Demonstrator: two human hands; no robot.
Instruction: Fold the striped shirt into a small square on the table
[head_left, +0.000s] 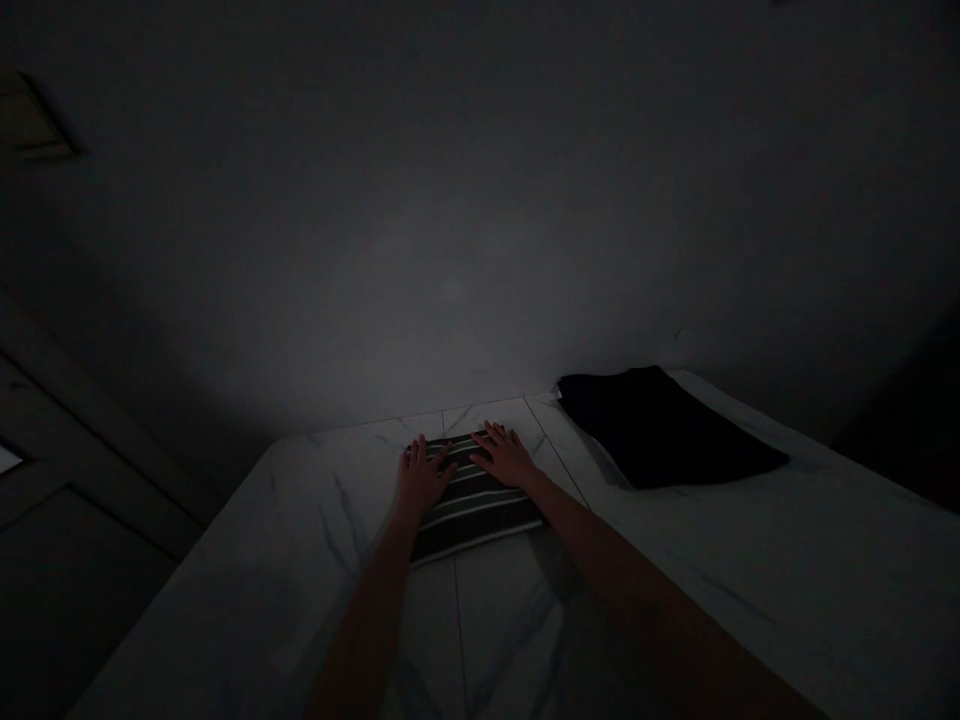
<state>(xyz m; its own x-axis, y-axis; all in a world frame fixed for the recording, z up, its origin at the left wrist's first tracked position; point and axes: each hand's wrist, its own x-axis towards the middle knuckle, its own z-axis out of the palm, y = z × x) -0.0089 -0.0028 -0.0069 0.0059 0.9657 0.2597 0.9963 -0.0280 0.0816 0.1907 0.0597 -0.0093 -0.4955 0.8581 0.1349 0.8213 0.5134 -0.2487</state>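
The scene is very dim. A folded dark cloth with pale stripes (471,505) lies flat on a white marble-look tiled surface (300,540). My left hand (421,478) rests palm down on the cloth's left part, fingers spread. On the far edge of the same cloth, a little to the right, my right hand (504,455) also lies flat with its fingers apart. Neither hand grips anything.
A folded black garment (660,425) lies on the surface to the right, near the wall (480,220). At far left, a dark door or panel (67,500) stands beside the surface's left edge.
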